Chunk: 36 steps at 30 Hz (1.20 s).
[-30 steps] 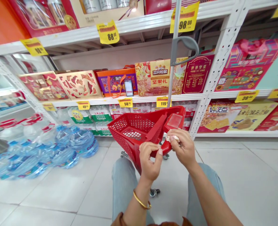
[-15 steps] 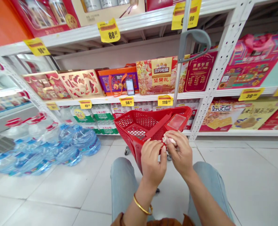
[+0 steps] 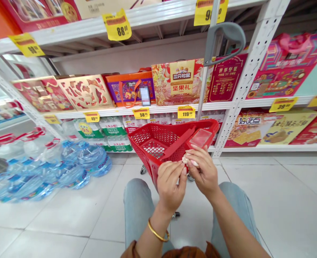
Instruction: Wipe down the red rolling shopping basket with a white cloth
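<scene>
A small, crumpled, whitish-pink thing (image 3: pixel 185 159) sits between my hands; its kind is hard to make out. My right hand (image 3: pixel 205 173) is closed around most of it, so only the end and a bit below the fingers show. With thumb and fingers drawn together, my left hand (image 3: pixel 171 184) pinches at its near-left end. Just beyond both hands stands a red shopping basket (image 3: pixel 158 138) on wheels, its red crossbar (image 3: pixel 178 145) lying slantwise over the opening. A clear panel (image 3: pixel 200 137) is set in its right rim.
The basket's pole carries a grey handle (image 3: pixel 210 44). White shelving (image 3: pixel 171 25) with gift boxes (image 3: pixel 183 82) and yellow price tags runs behind it. Large water bottles (image 3: pixel 92 157) stand on the tiled floor at left. My knees (image 3: pixel 139 204) flank the basket.
The view has shifted slightly, with the shelves and bottles moving left and up. My left fingertips have come in against the crumpled thing, where a small gap showed before.
</scene>
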Available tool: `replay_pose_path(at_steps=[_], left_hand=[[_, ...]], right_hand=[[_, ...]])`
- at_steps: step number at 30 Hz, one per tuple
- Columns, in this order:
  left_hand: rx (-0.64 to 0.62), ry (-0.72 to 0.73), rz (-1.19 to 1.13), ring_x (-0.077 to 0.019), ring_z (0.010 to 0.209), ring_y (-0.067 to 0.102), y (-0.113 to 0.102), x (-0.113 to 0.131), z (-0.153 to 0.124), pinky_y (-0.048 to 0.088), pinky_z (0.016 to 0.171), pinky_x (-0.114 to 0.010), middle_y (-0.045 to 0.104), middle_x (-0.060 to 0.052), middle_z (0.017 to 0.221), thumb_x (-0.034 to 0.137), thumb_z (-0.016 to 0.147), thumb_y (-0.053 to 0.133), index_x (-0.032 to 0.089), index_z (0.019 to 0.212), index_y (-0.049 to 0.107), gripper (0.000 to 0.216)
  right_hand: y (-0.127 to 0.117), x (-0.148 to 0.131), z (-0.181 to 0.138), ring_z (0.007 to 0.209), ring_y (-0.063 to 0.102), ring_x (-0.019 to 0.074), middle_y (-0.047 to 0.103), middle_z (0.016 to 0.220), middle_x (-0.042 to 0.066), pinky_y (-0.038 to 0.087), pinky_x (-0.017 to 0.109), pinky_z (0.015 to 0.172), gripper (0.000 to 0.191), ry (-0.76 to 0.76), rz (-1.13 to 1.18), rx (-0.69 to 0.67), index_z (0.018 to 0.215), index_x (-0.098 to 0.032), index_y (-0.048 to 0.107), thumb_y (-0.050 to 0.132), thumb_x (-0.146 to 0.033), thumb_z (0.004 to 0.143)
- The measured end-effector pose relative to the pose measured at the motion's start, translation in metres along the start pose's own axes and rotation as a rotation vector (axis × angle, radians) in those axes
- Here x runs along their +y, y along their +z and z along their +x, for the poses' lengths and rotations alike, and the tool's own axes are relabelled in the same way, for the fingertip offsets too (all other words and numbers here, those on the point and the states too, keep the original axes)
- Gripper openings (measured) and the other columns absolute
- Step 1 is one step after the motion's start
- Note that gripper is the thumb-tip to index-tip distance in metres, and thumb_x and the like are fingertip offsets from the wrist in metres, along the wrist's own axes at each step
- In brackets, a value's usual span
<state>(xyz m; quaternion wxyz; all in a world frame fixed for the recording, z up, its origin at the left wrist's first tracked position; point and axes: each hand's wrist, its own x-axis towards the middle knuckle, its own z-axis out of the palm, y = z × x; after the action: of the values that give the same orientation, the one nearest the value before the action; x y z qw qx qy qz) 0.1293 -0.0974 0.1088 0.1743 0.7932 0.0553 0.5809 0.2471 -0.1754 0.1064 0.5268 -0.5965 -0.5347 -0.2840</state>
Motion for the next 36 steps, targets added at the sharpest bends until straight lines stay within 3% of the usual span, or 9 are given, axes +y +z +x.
replay_pose_path(at_steps=[13, 19, 26, 31, 36], left_hand=[[0.047, 0.008, -0.02, -0.0169, 0.087, 0.068, 0.002, -0.001, 0.0, 0.054, 0.086, -0.039, 0.075, -0.005, 0.093, 0.009, 0.084, 0.061, 0.021, 0.1, 0.067, 0.02], [0.066, 0.008, -0.002, -0.0167, 0.088, 0.067, 0.004, -0.001, -0.001, 0.053, 0.087, -0.039, 0.075, -0.005, 0.093, 0.008, 0.083, 0.063, 0.02, 0.098, 0.066, 0.02], [0.078, -0.013, 0.038, -0.0166, 0.086, 0.067, 0.005, 0.002, -0.001, 0.052, 0.087, -0.038, 0.074, -0.005, 0.091, 0.011, 0.085, 0.06, 0.019, 0.094, 0.065, 0.013], [0.085, -0.047, 0.088, -0.0169, 0.081, 0.066, 0.006, 0.005, 0.0, 0.052, 0.085, -0.038, 0.073, -0.004, 0.083, 0.015, 0.087, 0.056, 0.019, 0.088, 0.064, 0.01], [0.091, -0.026, 0.049, -0.0164, 0.08, 0.066, 0.004, 0.002, -0.001, 0.052, 0.084, -0.038, 0.072, -0.004, 0.083, 0.014, 0.085, 0.058, 0.02, 0.089, 0.064, 0.009]], right_hand=[[-0.013, 0.037, 0.019, 0.125, 0.056, 0.0252, 0.07, 0.114, 0.008, 0.043, 0.054, 0.108, 0.02, 0.086, -0.028, 0.058, 0.108, -0.023, 0.068, 0.058, -0.025, 0.091], [-0.011, 0.024, 0.02, 0.111, 0.064, 0.0218, 0.071, 0.109, 0.008, 0.049, 0.047, 0.101, 0.019, 0.131, -0.083, 0.083, 0.108, -0.022, 0.067, 0.056, -0.024, 0.092], [-0.004, -0.004, 0.008, 0.11, 0.063, 0.0215, 0.07, 0.11, 0.007, 0.044, 0.051, 0.106, 0.021, 0.112, -0.036, 0.044, 0.109, -0.024, 0.065, 0.056, -0.021, 0.091], [0.0, -0.03, -0.004, 0.111, 0.063, 0.0217, 0.069, 0.111, 0.007, 0.047, 0.049, 0.103, 0.024, 0.13, 0.062, -0.007, 0.112, -0.025, 0.063, 0.056, -0.018, 0.09], [0.003, -0.022, -0.006, 0.108, 0.064, 0.0217, 0.07, 0.108, 0.007, 0.049, 0.049, 0.099, 0.027, 0.021, 0.06, -0.009, 0.113, -0.026, 0.062, 0.057, -0.017, 0.088]])
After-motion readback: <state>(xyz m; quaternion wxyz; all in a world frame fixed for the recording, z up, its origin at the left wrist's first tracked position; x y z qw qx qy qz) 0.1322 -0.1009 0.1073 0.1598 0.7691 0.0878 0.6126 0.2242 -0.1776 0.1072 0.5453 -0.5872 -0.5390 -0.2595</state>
